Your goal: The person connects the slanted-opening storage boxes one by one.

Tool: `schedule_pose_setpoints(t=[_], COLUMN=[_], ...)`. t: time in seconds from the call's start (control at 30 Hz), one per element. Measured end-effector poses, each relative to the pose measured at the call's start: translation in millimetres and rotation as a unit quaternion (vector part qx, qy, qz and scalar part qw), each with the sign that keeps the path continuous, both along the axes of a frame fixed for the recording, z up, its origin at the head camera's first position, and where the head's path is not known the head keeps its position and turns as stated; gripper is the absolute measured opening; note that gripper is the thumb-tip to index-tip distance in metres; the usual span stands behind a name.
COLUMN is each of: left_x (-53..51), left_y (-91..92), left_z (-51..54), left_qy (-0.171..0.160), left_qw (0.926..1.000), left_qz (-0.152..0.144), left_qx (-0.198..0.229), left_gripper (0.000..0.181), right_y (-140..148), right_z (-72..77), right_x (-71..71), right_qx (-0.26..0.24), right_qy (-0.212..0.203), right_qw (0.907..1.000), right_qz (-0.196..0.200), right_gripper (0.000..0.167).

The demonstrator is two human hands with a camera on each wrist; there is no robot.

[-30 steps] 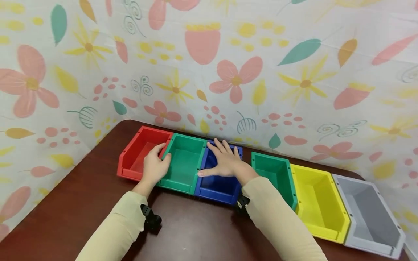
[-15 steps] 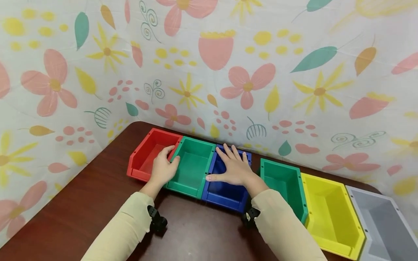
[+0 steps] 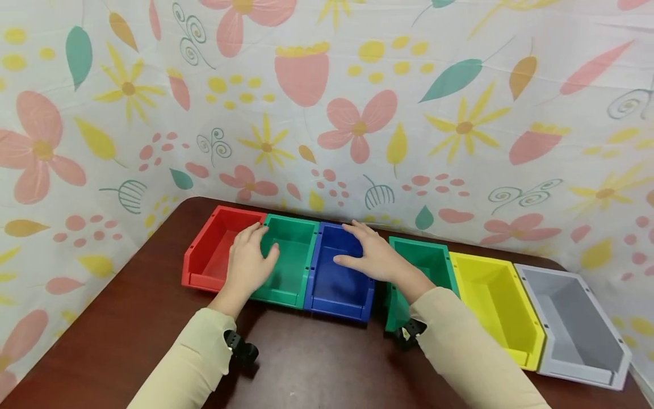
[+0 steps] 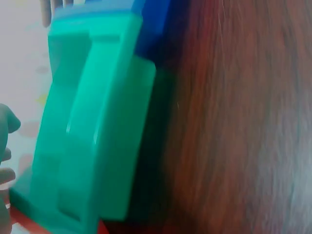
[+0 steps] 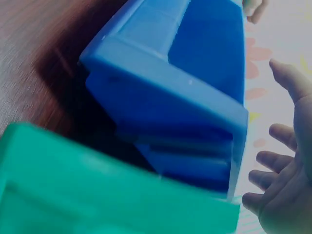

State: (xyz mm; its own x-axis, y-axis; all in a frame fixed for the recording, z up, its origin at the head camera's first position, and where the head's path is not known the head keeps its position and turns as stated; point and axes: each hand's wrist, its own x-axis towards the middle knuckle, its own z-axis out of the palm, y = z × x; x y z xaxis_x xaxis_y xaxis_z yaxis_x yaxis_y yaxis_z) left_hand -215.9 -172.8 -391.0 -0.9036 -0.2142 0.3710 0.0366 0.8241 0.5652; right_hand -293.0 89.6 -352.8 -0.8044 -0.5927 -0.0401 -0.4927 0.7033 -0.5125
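My left hand (image 3: 249, 262) hovers over the border between the red bin (image 3: 201, 281) and the left green bin (image 3: 281, 297), thumb apart from the fingers. Whether it touches a rim cannot be told from the head view. Over the right side of the blue bin (image 3: 337, 308) is my right hand (image 3: 379, 257), fingers extended and holding nothing. In the right wrist view this hand (image 5: 292, 156) appears apart from the blue bin (image 5: 161, 87). The left wrist view has the green bin (image 4: 119, 141) large, with part of my left hand (image 4: 5, 126) at the edge.
Right of a narrow gap stand another green bin (image 3: 419, 249), a yellow bin (image 3: 487, 295) and a grey bin (image 3: 577, 372), side by side. The brown table (image 3: 317, 363) extends in front. A flower-patterned cloth (image 3: 306, 142) hangs behind.
My right hand has shifted right across the blue bin, its spread fingers drawing closer together, so more of the bin's inside shows. My left hand stays near the red and green border. The head view swings.
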Motion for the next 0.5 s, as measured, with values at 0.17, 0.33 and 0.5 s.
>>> schedule_pose_setpoints(t=[0.17,0.33,0.5], left_x=[-3.2,-8.8,-9.2], left_y=[19.8,41.2,59.0], left_z=[7.2,8.1,2.7], left_qy=[0.026,0.011,-0.024], left_qw=[0.9991,0.9972,0.9928], left_qz=[-0.033,-0.063,-0.085], left_qx=[0.004,0.038,0.081], left_gripper=[0.047,0.05,0.054], right_y=[14,30,45], right_z=[6.8,8.8,4.7], right_x=[0.4,2.3,9.2], right_qx=[-0.012,-0.024,-0.029], right_qy=[0.01,0.027,0.031], right_qw=[0.9998,0.9988,0.9978], right_qz=[-0.01,-0.033,-0.052], right_gripper=[0.082,0.08,0.079])
